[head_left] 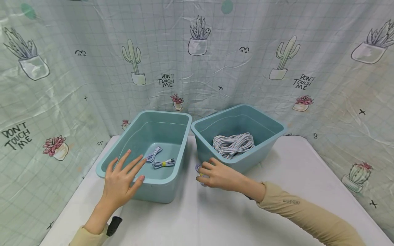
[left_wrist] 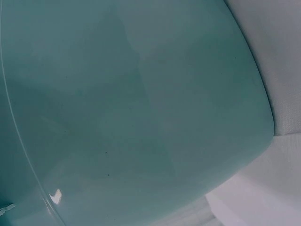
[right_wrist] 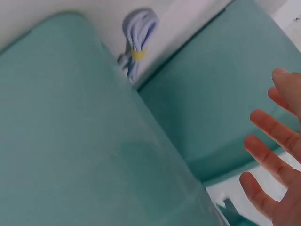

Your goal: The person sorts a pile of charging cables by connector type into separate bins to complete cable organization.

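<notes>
My left hand (head_left: 121,181) is spread over the front rim of the left blue-green bin (head_left: 101,171). Two pale purple charging cables lie on that bin's floor: one looped bundle (head_left: 154,154) and, in front of it, a second bundle (head_left: 163,164) with a yellow tie. My right hand (head_left: 220,174) reaches down to another yellow-tied cable bundle (right_wrist: 139,30) on the table between the bins. In the head view its fingertips overlap that bundle. Spread fingers (right_wrist: 270,155) show at the right edge of the right wrist view, apart from the bundle.
A second blue-green bin (head_left: 274,143) stands angled at the right and holds a large coil of white cable (head_left: 234,145). Both bins sit close together at their back corners on a white table (head_left: 184,222). A cactus-printed curtain (head_left: 215,75) surrounds the table.
</notes>
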`<state>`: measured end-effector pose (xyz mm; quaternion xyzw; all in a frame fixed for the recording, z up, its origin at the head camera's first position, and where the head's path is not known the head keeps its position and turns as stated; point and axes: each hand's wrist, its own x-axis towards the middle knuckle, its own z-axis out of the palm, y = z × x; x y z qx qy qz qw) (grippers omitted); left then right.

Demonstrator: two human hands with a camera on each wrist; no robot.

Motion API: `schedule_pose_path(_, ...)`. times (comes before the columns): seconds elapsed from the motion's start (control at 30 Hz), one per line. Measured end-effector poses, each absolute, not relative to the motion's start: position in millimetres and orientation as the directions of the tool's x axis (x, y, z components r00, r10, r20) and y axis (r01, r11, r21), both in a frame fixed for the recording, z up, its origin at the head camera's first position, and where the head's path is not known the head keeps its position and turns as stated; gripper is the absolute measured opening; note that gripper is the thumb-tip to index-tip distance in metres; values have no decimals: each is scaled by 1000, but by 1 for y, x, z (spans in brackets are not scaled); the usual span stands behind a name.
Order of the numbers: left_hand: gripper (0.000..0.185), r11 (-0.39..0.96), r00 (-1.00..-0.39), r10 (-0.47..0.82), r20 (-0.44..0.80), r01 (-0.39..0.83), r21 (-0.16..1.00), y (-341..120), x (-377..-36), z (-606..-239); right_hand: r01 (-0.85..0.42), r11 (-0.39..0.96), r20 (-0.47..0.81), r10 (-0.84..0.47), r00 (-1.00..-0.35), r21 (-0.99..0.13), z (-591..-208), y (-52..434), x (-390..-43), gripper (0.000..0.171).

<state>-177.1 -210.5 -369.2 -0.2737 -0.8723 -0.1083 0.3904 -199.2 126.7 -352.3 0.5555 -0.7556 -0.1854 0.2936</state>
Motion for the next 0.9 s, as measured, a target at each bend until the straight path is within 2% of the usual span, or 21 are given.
schedule_pose_path(0.3,59,829,-551,393,736,559,-24,-211,-177,-369,-758,313,216,-949,-229,572,-376,122,-207,30)
schedule_pose_path(0.47,59,829,-551,393,736,559,-24,-211,-177,-369,-743,309,181,-951,-250,594,-385,121,-214,29)
schedule_pose_path(0.7,59,829,-554,392,734,559,-21,-210,-177,-369,-730,287,102,-952,-288,620,-396,119,-222,38)
schedule_pose_path(0.9,59,829,-556,393,733,559,-21,-210,-176,-369,-712,276,40,-943,-329,645,-406,116,-229,35)
